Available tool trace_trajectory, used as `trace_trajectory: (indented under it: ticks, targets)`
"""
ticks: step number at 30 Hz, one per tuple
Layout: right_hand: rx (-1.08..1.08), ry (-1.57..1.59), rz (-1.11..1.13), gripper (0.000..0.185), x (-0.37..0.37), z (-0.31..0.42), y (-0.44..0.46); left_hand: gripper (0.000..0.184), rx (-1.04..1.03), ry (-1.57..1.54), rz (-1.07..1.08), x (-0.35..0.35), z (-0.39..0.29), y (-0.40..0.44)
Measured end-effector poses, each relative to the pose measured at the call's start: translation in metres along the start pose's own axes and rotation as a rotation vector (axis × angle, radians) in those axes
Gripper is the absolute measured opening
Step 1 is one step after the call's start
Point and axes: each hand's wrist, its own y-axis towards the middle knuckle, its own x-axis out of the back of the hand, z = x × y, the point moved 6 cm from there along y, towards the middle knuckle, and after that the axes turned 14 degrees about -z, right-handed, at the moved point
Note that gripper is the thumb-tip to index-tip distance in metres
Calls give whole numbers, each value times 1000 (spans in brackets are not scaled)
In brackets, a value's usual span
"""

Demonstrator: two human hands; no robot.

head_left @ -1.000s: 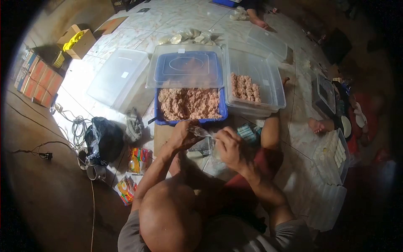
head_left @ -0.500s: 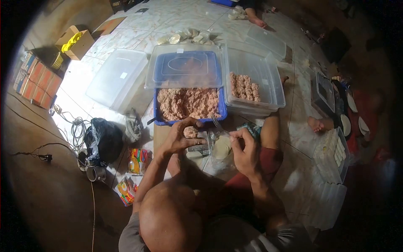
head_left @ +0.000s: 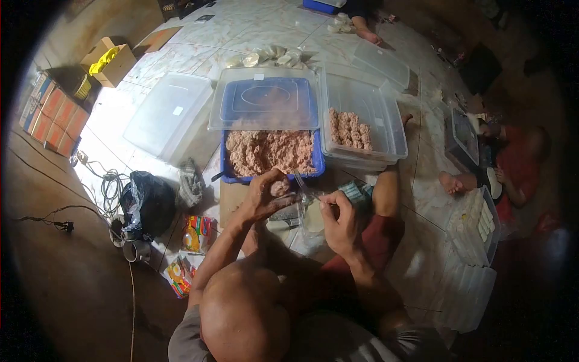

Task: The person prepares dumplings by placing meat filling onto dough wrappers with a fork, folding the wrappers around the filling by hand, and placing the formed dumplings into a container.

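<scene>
My left hand (head_left: 263, 196) curls its fingers around a lump of pinkish meat filling (head_left: 279, 188), just in front of the blue tub (head_left: 272, 179). More of the minced filling (head_left: 271, 151) fills that tub. Pinched in my right hand (head_left: 341, 216) is a fork (head_left: 300, 180), its tines up by the tub's front rim, close to the lump. Between my hands lies a stack of pale round wrappers (head_left: 313, 217) in clear plastic. Several rows of shaped meat dumplings (head_left: 350, 130) sit in a clear plastic box (head_left: 391, 142) on the right.
A clear lid (head_left: 263, 72) covers the tub's back half. Another clear lid (head_left: 169, 111) lies left. Bagged wrappers (head_left: 274, 55) lie behind. A black plastic bag (head_left: 151, 202) and noodle packets (head_left: 196, 234) are at left. A person in red (head_left: 520, 163) sits at right by more containers (head_left: 473, 223).
My right hand has moved left and down slightly, bringing the fork nearer the lump. My left hand has turned and closed more around it. The person at right has leaned into view.
</scene>
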Motion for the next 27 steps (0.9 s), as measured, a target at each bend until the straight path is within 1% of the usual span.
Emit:
trace_trajectory:
  ticks: [1, 2, 3, 5, 6, 7, 8, 9, 10, 11, 12, 13, 15, 16, 17, 18, 19, 20, 21, 22, 23, 24, 25, 26, 27]
  targets:
    - [-1, -3, -1, 11, -2, -3, -1, 38, -27, 17, 9, 0, -1, -1]
    - [-15, -34, 93, 10, -11, -9, -7, 39, 104, -56, -6, -10, 7, -2]
    - [-24, -63, 186, 9, -18, -10, -9, 39, 100, -61, -8, -11, 5, -3]
    - [5, -63, 159, 10, -11, -7, -2, 38, -140, -44, -108, -2, -9, 4]
    - [-68, -34, 103, 10, -1, -7, 1, 38, -138, -44, -119, 0, -8, 6]
    - [-149, -7, 45, 10, 6, -9, 1, 36, -118, -61, -76, -2, -6, 5]
    - [-9, -14, 43, 11, 1, -7, -1, 35, -98, -80, -29, -4, -4, 4]
    - [-13, -20, 45, 11, -1, -11, -6, 34, -80, -101, 18, -9, -4, 2]
    - [18, -54, 97, 10, -6, -12, -8, 29, 31, -58, -19, -15, 4, 0]
    - [56, -85, 150, 9, -10, -13, -7, 29, 23, -61, -28, -16, 5, -1]
    - [-26, -67, 109, 7, -3, -15, -3, 27, -1, 0, -74, -11, 0, 3]
    - [-22, -67, 116, 7, -4, -16, 0, 26, -13, 63, -113, -7, -3, 2]
    - [-31, -28, 4, 8, 2, -19, 1, 28, 29, 118, -88, -8, -1, 0]
    - [-18, -53, 89, 10, -9, -26, -3, 29, -33, 65, -92, -10, -3, -1]
    - [-16, -57, 82, 10, -6, -27, -6, 30, -105, 10, -101, -11, -4, 3]
    - [-11, -32, 70, 10, -4, -23, -8, 35, -251, 53, -42, -12, -1, 5]
    - [2, -4, 62, 11, -3, -15, -2, 35, -263, 52, -53, -2, -7, 10]
    - [-37, 30, -28, 11, 6, -9, 0, 37, -181, -54, -20, 6, -9, 5]
    - [-47, 29, -30, 11, 4, -11, -1, 39, -90, -161, 22, 12, -9, -2]
    - [-47, -8, 69, 11, -5, -13, -5, 45, 114, -54, 159, 4, 14, -9]
    - [-37, -41, 163, 11, -13, -13, -6, 45, 115, -55, 172, 0, 22, -14]
    - [-50, -83, 302, 13, -24, -9, -6, 47, 48, 30, 123, 0, 17, -10]
    - [-42, -82, 282, 13, -26, -8, 2, 49, -25, 115, 72, 2, 12, -3]
    - [61, -127, 196, 13, -25, -5, 17, 63, 56, 168, 142, 4, 14, -6]
    - [152, -174, 102, 13, -24, -1, 30, 63, 30, 169, 162, 1, 11, -8]
